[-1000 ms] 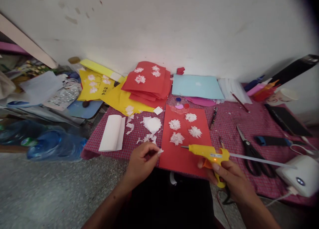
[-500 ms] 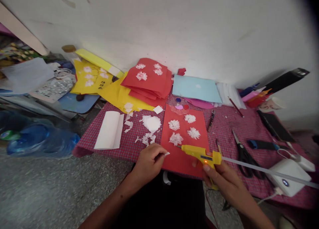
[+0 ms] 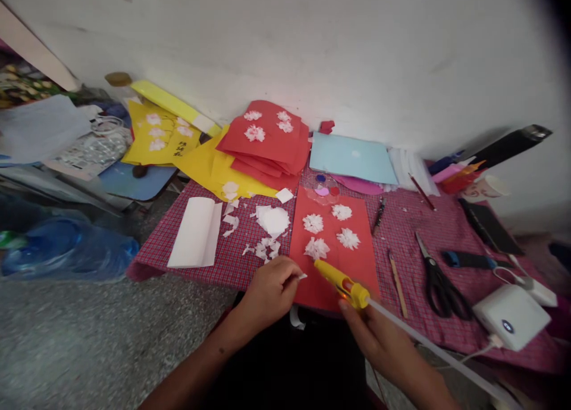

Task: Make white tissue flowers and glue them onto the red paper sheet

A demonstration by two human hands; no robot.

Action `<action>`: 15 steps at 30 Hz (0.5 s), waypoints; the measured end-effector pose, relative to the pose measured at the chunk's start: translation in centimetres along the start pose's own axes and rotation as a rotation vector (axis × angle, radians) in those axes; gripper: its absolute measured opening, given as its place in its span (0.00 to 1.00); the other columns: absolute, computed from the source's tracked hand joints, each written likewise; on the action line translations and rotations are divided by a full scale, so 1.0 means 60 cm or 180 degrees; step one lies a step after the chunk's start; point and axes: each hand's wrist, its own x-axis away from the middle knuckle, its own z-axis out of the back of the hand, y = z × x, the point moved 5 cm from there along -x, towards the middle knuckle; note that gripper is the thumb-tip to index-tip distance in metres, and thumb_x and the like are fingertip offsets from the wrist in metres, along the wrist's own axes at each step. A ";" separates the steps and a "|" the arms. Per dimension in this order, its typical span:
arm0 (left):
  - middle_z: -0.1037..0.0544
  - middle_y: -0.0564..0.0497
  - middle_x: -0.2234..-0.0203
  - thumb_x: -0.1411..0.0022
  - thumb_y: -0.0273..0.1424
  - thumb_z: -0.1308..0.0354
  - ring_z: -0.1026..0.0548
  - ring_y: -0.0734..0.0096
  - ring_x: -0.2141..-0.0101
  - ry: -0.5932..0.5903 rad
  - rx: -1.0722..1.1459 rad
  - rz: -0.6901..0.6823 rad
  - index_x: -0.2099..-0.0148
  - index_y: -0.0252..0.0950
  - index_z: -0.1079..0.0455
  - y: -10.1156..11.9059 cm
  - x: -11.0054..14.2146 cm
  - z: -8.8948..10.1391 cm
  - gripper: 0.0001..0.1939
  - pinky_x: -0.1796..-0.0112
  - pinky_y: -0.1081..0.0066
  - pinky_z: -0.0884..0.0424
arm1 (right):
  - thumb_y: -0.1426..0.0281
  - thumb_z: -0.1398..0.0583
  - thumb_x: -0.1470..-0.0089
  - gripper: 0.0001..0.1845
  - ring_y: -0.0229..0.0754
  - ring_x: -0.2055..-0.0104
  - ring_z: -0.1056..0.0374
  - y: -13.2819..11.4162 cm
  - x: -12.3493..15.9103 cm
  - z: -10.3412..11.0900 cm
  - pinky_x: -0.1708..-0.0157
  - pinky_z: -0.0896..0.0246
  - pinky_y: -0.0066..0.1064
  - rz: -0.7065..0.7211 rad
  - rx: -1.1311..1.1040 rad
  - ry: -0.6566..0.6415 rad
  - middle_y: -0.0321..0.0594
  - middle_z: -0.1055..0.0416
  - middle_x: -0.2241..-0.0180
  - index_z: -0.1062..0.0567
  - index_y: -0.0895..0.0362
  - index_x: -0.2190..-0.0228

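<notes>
My right hand (image 3: 377, 326) is wrapped round a yellow hot glue gun (image 3: 341, 282), with a long glue stick (image 3: 437, 351) running out of its back. The gun's tip is close to the lowest left white paper flower (image 3: 316, 247); whether they touch I cannot tell. Several such flowers lie on a red sheet of paper (image 3: 357, 274) at the table's front edge. Between thumb and finger, my left hand (image 3: 274, 288) pinches a small piece of white paper (image 3: 303, 276), just left of the gun.
Left of the red sheet lie white paper scraps (image 3: 273, 221) and a folded white sheet (image 3: 195, 231). To the right are a paintbrush (image 3: 398, 285), black scissors (image 3: 439, 285) and a white box (image 3: 511, 316) with a cable. Red cards (image 3: 267, 151) are stacked at the back.
My right hand has swung the glue gun to the left, so it now points more away from me. The paintbrush is more exposed. My left hand has barely moved.
</notes>
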 end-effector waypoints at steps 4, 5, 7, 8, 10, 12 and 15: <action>0.23 0.50 0.65 0.39 0.18 0.49 0.27 0.69 0.62 0.0035 0.0025 -0.0010 0.61 0.36 0.29 0.000 0.000 0.001 0.11 0.59 0.68 0.31 | 0.66 0.47 0.34 0.14 0.50 0.59 0.23 -0.002 0.002 -0.010 0.60 0.27 0.37 0.0272 0.0293 0.0182 0.50 0.23 0.57 0.31 0.58 0.50; 0.23 0.50 0.65 0.39 0.17 0.49 0.27 0.69 0.62 0.0032 0.0027 -0.0004 0.61 0.36 0.29 0.000 0.001 0.001 0.11 0.59 0.68 0.31 | 0.66 0.47 0.34 0.15 0.50 0.58 0.23 -0.002 0.003 -0.013 0.60 0.26 0.38 0.0329 0.0366 0.0219 0.51 0.23 0.56 0.32 0.58 0.49; 0.23 0.50 0.65 0.39 0.17 0.49 0.27 0.70 0.62 0.0018 0.0026 0.0005 0.61 0.36 0.29 -0.001 0.002 0.001 0.11 0.59 0.68 0.31 | 0.67 0.47 0.34 0.16 0.51 0.57 0.23 0.000 0.003 -0.018 0.59 0.26 0.38 0.0379 0.0508 0.0237 0.53 0.24 0.53 0.33 0.59 0.47; 0.23 0.50 0.65 0.39 0.18 0.49 0.27 0.70 0.62 0.0014 0.0025 0.0004 0.61 0.36 0.29 -0.001 0.002 0.000 0.11 0.59 0.68 0.31 | 0.67 0.47 0.34 0.17 0.51 0.57 0.22 0.001 0.002 -0.021 0.60 0.26 0.39 0.0369 0.0567 0.0212 0.53 0.24 0.52 0.34 0.60 0.46; 0.23 0.50 0.65 0.39 0.18 0.48 0.27 0.70 0.62 0.0016 0.0024 0.0001 0.61 0.36 0.29 -0.001 0.002 0.001 0.11 0.59 0.68 0.31 | 0.67 0.48 0.33 0.18 0.52 0.57 0.22 0.003 0.001 -0.025 0.60 0.25 0.40 0.0337 0.0639 0.0165 0.55 0.25 0.52 0.35 0.60 0.45; 0.23 0.50 0.65 0.38 0.18 0.48 0.27 0.69 0.62 0.0011 0.0022 0.0012 0.61 0.36 0.29 -0.001 0.002 0.001 0.11 0.59 0.68 0.31 | 0.67 0.48 0.33 0.18 0.52 0.57 0.22 0.004 0.000 -0.027 0.60 0.25 0.40 0.0333 0.0663 0.0174 0.55 0.25 0.52 0.35 0.60 0.45; 0.23 0.50 0.65 0.38 0.19 0.48 0.27 0.69 0.62 -0.0002 0.0013 0.0043 0.62 0.36 0.29 -0.002 0.001 0.001 0.10 0.59 0.68 0.31 | 0.68 0.48 0.33 0.18 0.52 0.55 0.23 0.002 -0.002 -0.027 0.59 0.25 0.39 0.0349 0.0646 0.0274 0.55 0.24 0.53 0.35 0.61 0.45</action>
